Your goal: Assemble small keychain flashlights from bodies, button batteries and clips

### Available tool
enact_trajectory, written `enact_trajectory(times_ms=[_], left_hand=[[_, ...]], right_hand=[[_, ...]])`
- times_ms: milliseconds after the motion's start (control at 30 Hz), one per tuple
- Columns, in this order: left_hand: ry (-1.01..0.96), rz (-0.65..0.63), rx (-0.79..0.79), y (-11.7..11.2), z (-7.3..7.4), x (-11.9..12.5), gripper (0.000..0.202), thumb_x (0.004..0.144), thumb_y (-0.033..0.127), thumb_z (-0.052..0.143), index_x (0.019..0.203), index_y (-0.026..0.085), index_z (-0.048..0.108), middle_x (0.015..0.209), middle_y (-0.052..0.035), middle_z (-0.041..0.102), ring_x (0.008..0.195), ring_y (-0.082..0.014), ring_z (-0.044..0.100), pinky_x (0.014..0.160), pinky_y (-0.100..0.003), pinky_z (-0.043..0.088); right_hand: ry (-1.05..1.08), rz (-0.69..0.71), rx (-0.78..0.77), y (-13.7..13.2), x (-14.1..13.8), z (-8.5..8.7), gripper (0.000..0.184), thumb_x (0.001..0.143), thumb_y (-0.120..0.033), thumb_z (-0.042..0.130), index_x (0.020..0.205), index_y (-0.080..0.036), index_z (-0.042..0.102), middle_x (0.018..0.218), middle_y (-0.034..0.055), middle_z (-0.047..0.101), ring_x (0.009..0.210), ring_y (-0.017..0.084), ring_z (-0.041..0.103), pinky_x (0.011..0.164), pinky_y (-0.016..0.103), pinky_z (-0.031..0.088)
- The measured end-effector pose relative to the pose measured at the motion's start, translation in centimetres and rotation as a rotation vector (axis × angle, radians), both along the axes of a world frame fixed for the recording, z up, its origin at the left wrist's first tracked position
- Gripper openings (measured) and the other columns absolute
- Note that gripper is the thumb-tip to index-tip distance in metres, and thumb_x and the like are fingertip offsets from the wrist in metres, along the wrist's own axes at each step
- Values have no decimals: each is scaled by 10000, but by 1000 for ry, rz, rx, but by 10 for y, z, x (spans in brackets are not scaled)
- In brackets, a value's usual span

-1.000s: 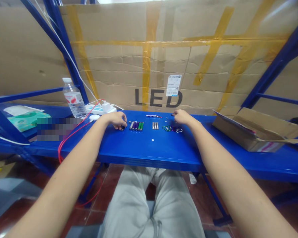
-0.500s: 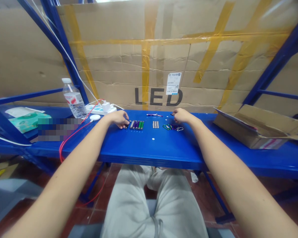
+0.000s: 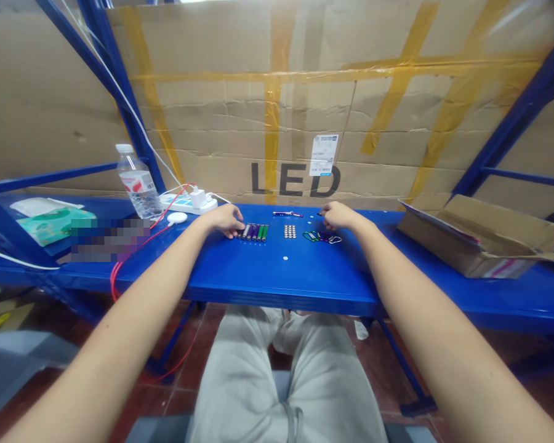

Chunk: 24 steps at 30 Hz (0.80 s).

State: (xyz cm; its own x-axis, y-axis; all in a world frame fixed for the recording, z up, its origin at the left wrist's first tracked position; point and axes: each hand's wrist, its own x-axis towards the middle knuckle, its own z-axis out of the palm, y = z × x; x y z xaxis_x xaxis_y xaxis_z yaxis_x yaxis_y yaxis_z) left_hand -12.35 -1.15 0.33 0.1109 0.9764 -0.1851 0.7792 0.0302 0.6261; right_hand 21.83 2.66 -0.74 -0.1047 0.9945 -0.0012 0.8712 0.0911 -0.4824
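My left hand (image 3: 224,219) rests on the blue shelf (image 3: 277,277), fingers curled against the left end of a row of small coloured cylinders (image 3: 255,232). My right hand (image 3: 337,216) lies farther right with its fingers pinched on something too small to make out, just behind a heap of coloured clips (image 3: 322,237). Between the hands sits a tight cluster of small silver round parts (image 3: 289,231). A thin purple pen-like piece (image 3: 287,214) lies behind them, and one white dot (image 3: 285,258) lies nearer to me.
A water bottle (image 3: 137,183), a white power strip (image 3: 189,202) with red and white cables, and a green packet (image 3: 50,223) stand on the left. An open cardboard box (image 3: 480,237) sits on the right. Taped cardboard marked LED backs the shelf.
My left hand has slid a little to the right, up against the row of cylinders. My right hand has hardly moved. The view has tilted slightly.
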Motion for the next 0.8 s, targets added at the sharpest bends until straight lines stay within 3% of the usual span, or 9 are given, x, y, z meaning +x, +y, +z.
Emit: enact_trajectory(times_ms=[200,367,467,667,800], left_hand=[[58,-15,32,0,2,-2,263,822,180,684,1077,132,641,678,-42,712,622,-171,688,617,-256,550],[204,8,264,11,-3,-16,264,751,168,676,1010,143,721,769,-59,750,681,-181,684,638,-250,526],[196,-82,345,19,-9,-23,298,729,181,686,1019,163,753,910,-62,777,801,-181,694,738,-253,537],[120,-222,333,28,-15,-25,328,705,224,700,1019,165,778,991,-75,783,893,-201,694,843,-287,526],[127,-240,336,32,-16,-24,265,709,239,701,950,171,787,980,-67,786,912,-202,691,841,-278,520]], right_hand=[[6,-9,-9,0,0,0,308,897,-130,531,1177,-82,650,769,107,699,613,171,624,578,254,515],[2,-5,-10,0,0,0,329,896,-133,512,1191,-75,647,808,119,716,617,175,634,590,263,522],[5,-9,-16,-1,0,1,345,894,-131,514,1210,-72,640,824,123,718,615,174,630,592,267,522],[-6,6,-18,-2,-1,2,324,888,-112,511,1177,-80,654,822,121,711,621,173,636,569,251,510],[-12,4,-18,-3,0,2,322,870,-103,520,1157,-66,659,796,121,715,615,182,637,577,266,518]])
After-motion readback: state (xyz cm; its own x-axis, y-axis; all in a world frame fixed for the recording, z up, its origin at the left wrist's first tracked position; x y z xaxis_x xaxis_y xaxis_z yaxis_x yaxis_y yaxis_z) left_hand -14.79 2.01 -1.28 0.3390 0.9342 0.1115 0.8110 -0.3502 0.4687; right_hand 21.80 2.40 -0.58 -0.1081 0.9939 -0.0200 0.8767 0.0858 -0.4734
